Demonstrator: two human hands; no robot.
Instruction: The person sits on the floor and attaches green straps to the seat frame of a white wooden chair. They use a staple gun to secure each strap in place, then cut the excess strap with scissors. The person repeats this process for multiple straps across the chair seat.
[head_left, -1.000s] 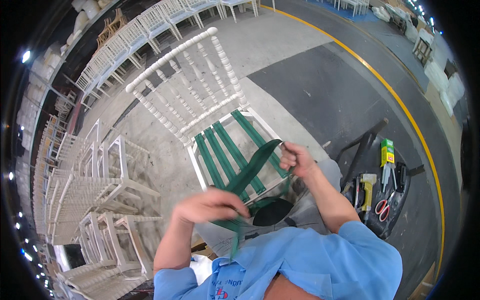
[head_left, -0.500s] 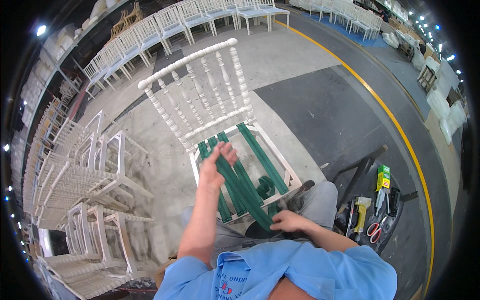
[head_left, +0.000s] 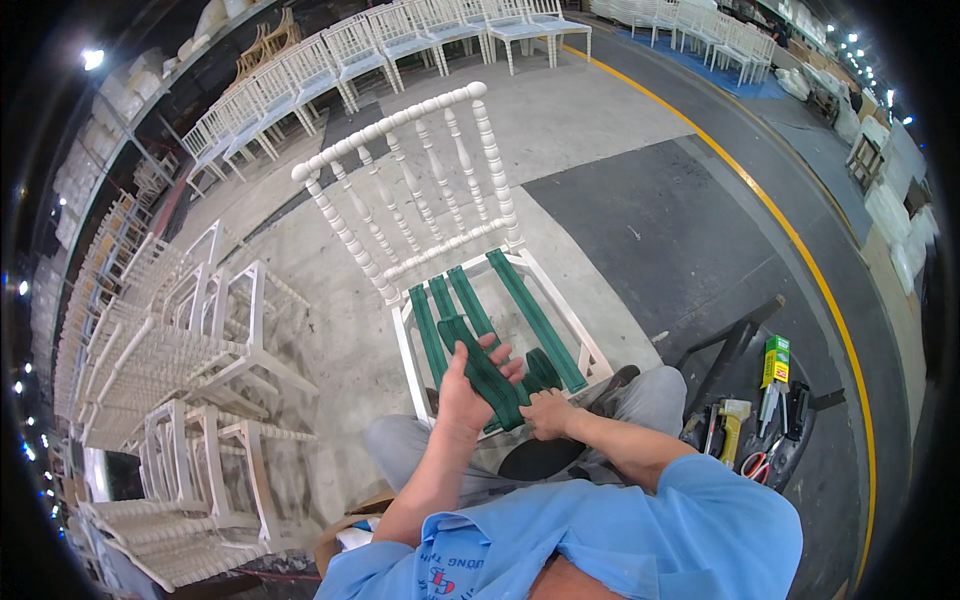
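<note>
Here, stacked frames [head_left: 160, 370] lie left of the chair [head_left: 440, 230]. Over the chair's seat, the left hand [head_left: 468, 385] lies with fingers spread flat on a green strap [head_left: 487, 372], pressing it down. Just right, the right hand [head_left: 549, 413] pinches the strap's near end, fingers closed on it. Further right of the chair, tools [head_left: 760, 430] sit on a rack.
</note>
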